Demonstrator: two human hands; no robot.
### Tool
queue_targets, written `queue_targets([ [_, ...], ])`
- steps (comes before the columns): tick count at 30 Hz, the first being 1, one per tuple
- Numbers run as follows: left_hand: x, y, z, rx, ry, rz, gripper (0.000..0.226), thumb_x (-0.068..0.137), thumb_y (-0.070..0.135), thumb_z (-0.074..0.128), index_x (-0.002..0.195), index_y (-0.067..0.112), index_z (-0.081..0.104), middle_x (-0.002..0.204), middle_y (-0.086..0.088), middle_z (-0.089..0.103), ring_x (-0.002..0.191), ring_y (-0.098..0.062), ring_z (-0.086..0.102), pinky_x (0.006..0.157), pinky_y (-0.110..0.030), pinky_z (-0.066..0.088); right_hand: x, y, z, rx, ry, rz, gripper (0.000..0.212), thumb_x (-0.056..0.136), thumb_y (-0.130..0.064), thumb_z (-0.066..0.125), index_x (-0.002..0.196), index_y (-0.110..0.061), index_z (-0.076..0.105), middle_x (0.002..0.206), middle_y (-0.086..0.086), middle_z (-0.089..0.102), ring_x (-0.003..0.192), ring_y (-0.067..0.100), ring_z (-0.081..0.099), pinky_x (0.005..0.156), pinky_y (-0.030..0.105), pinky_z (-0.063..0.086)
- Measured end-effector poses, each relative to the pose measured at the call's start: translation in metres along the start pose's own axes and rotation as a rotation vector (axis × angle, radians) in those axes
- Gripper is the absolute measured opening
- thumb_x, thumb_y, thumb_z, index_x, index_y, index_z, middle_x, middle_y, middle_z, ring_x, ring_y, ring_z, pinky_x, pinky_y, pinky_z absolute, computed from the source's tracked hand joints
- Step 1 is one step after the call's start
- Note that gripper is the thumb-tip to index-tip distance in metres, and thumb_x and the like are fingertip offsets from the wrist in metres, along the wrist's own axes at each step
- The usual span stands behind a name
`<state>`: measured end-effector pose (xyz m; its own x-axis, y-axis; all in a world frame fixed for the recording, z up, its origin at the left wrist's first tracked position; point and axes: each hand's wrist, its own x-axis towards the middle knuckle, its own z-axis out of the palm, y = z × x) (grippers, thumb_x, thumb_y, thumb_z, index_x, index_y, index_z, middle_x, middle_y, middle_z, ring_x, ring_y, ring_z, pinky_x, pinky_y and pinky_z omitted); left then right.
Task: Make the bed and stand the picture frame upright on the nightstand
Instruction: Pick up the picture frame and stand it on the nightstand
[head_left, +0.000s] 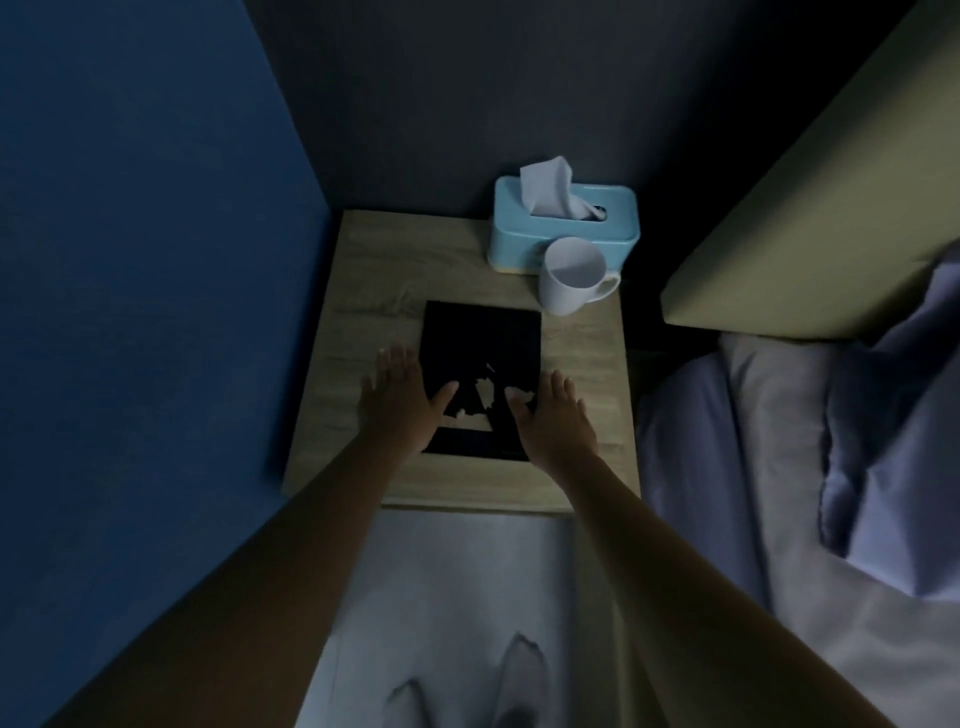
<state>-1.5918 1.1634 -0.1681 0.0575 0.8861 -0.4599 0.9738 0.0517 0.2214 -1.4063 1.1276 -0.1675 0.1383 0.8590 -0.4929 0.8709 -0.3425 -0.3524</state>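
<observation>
A black picture frame (480, 343) lies flat on the wooden nightstand (363, 291), its back upward, with its stand leg showing near the middle. My left hand (402, 400) is at the frame's left edge with fingers straight and the thumb over the black surface. At the right edge my right hand (553, 415) has straight fingers and its thumb on the frame. The bed (753, 467) is at the right, with a rumpled blanket (893, 415) bunched over the pillow (769, 374).
A light blue tissue box (561, 228) stands at the nightstand's back right, with a white mug (569, 278) just in front of it. A blue wall runs along the left. The padded headboard (821, 208) rises at the right. My feet are on the floor below.
</observation>
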Motion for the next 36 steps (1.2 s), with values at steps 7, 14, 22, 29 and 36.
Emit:
queue_targets([
  [7, 0.023, 0.020, 0.018, -0.598, -0.067, -0.179, 0.098, 0.080, 0.083, 0.026, 0.155, 0.023, 0.008, 0.159, -0.006, 0.021, 0.143, -0.028, 0.026, 0.116, -0.049, 0.023, 0.030, -0.011, 0.014, 0.538, 0.009, 0.189, 0.074, 0.094, -0.061, 0.026, 0.147, -0.009, 0.026, 0.153, 0.015, 0.029, 0.140, 0.031, 0.030, 0.112, 0.052, 0.028],
  [14, 0.021, 0.041, 0.009, -1.101, -0.002, -0.231, 0.092, 0.079, 0.077, 0.044, 0.152, 0.025, 0.024, 0.148, 0.006, 0.037, 0.129, -0.015, 0.043, 0.083, -0.016, 0.042, 0.031, -0.020, 0.014, 1.086, 0.007, 0.293, 0.093, 0.071, -0.082, 0.027, 0.145, -0.026, 0.034, 0.146, 0.005, 0.044, 0.132, 0.027, 0.044, 0.109, 0.050, 0.036],
  [22, 0.036, 0.013, 0.011, -1.554, -0.010, -0.418, 0.114, 0.044, 0.096, 0.057, 0.138, 0.032, 0.050, 0.136, 0.000, 0.056, 0.120, -0.022, 0.056, 0.103, -0.047, 0.043, -0.004, -0.012, -0.018, 1.413, -0.097, 0.158, 0.048, 0.095, -0.063, 0.023, 0.118, -0.035, 0.054, 0.107, -0.013, 0.066, 0.098, 0.002, 0.062, 0.079, 0.021, 0.049],
  [29, 0.012, 0.015, -0.024, -1.682, -0.007, -0.328, 0.103, 0.060, 0.095, 0.040, 0.140, 0.030, 0.048, 0.138, -0.001, 0.054, 0.124, -0.023, 0.052, 0.109, -0.047, 0.038, -0.031, -0.019, -0.029, 1.407, -0.052, 0.076, 0.056, 0.097, -0.056, 0.013, 0.144, -0.029, 0.031, 0.123, -0.025, 0.050, 0.091, -0.018, 0.052, 0.070, 0.001, 0.041],
  [36, 0.002, 0.017, -0.025, -1.738, 0.054, -0.251, 0.097, 0.066, 0.090, 0.040, 0.141, 0.028, 0.047, 0.139, -0.002, 0.053, 0.126, -0.021, 0.051, 0.110, -0.046, 0.037, -0.039, -0.022, -0.032, 1.344, -0.045, 0.091, 0.063, 0.099, -0.052, 0.014, 0.145, -0.014, 0.034, 0.116, -0.015, 0.050, 0.101, -0.004, 0.045, 0.074, 0.003, 0.037],
])
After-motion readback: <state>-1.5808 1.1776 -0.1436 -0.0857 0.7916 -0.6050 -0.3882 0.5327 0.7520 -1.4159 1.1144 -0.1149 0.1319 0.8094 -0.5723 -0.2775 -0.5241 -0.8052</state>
